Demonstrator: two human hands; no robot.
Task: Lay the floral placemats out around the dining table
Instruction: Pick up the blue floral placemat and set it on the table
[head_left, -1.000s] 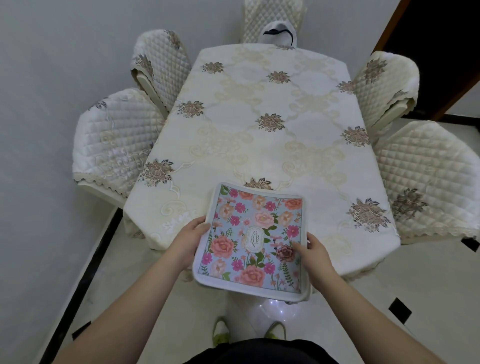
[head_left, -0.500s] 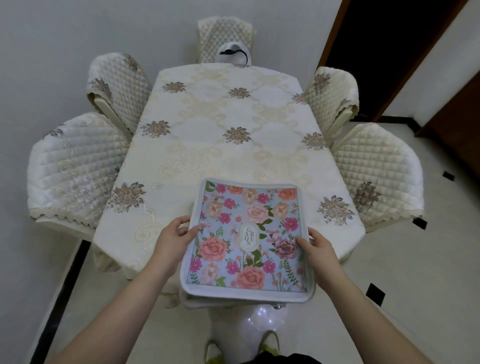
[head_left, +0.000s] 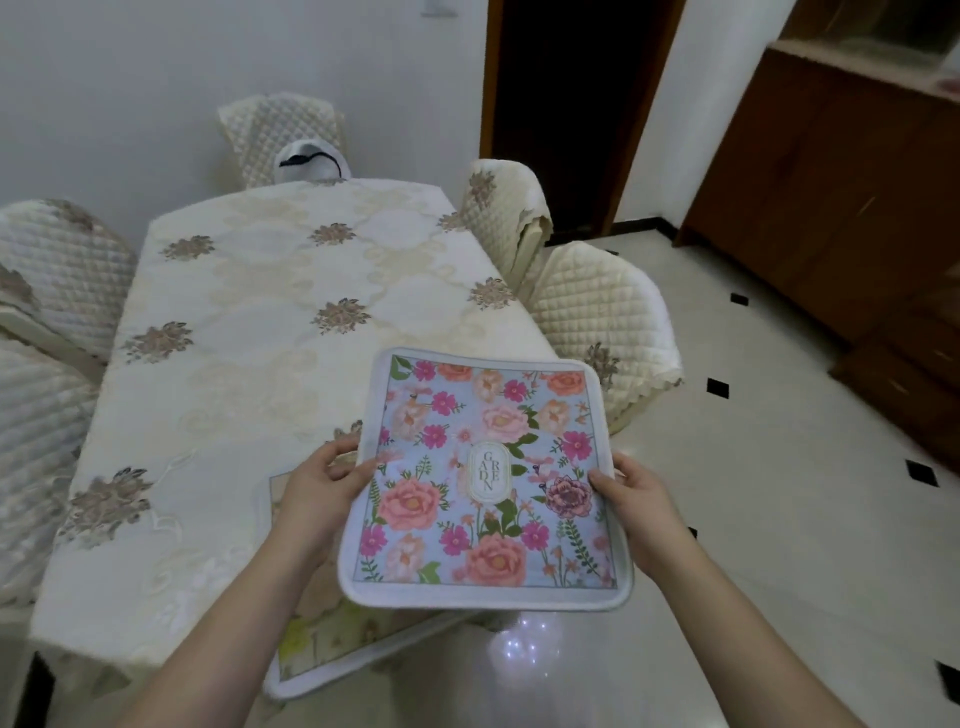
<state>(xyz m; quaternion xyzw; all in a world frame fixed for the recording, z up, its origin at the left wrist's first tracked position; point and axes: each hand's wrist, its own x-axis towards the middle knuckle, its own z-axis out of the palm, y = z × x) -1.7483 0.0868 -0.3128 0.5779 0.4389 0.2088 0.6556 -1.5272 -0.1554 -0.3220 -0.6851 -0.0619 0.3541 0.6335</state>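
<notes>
Step in hand: early layout, by the look of it; one placemat lying at near end of surface (head_left: 249, 332), the rest not yet set out.
Held stack: floral placemats (head_left: 485, 478) carried flat and face up, over near right corner of surface, partly out past its edge above the floor.
Left hand (head_left: 319, 480): clasping left edge of stack, thumb on top, fingers under.
Right hand (head_left: 631, 493): clasping right edge of stack, thumb on the rim, fingers curled beneath.
Laid placemat (head_left: 322, 649): on near end of surface, overhanging near edge, mostly covered by stack and left forearm.
Next move, judged: carry stack to the near right quilted chair (head_left: 597, 317), peel off the top mat alone, set it square to that edge. Calls for one hand to bear the stack while the other slides a single mat free.
Hidden: count of mats in stack, since only the top face shows; pattern of laid placemat, pale and mostly covered.
Cut off: left-side chairs at frame edge.
Hard to make out: white object with dark strap (head_left: 309, 161) at far end; identity unclear.
</notes>
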